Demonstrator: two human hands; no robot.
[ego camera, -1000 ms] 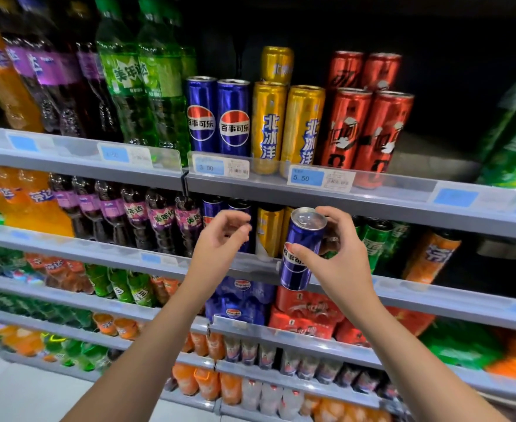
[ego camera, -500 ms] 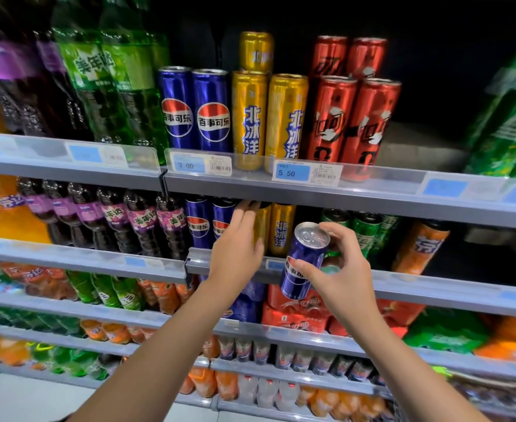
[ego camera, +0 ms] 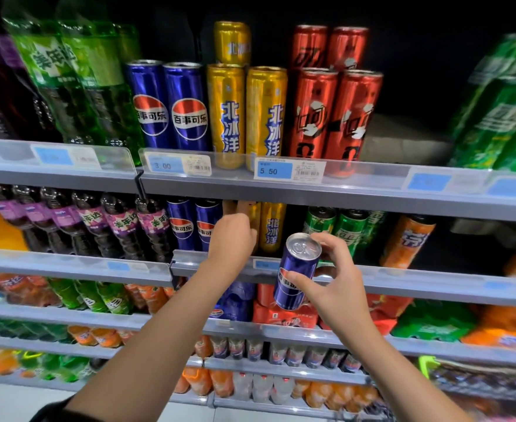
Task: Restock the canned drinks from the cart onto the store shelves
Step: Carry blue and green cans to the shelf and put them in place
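My right hand [ego camera: 336, 287] grips a tall blue cola can [ego camera: 298, 271], tilted, in front of the second shelf's rail [ego camera: 402, 283]. My left hand [ego camera: 232, 242] reaches into that shelf, its fingers going up behind the upper shelf's edge beside a gold can [ego camera: 271, 228] and touching another gold can that it mostly hides. Two blue cola cans [ego camera: 194, 226] stand just left of my left hand. Whether the left fingers curl round the hidden gold can I cannot tell.
The top shelf [ego camera: 342, 190] carries blue, gold and red cans [ego camera: 332, 114] with a gap to their right. Green cans [ego camera: 339, 229] and an orange bottle [ego camera: 406, 242] stand right of the gold ones. Purple bottles [ego camera: 98, 223] fill the left. Lower shelves hold packs and small bottles.
My left hand has pushed further into the second shelf, its fingers now behind the upper shelf edge. My right hand with the blue can has stayed about where it was.
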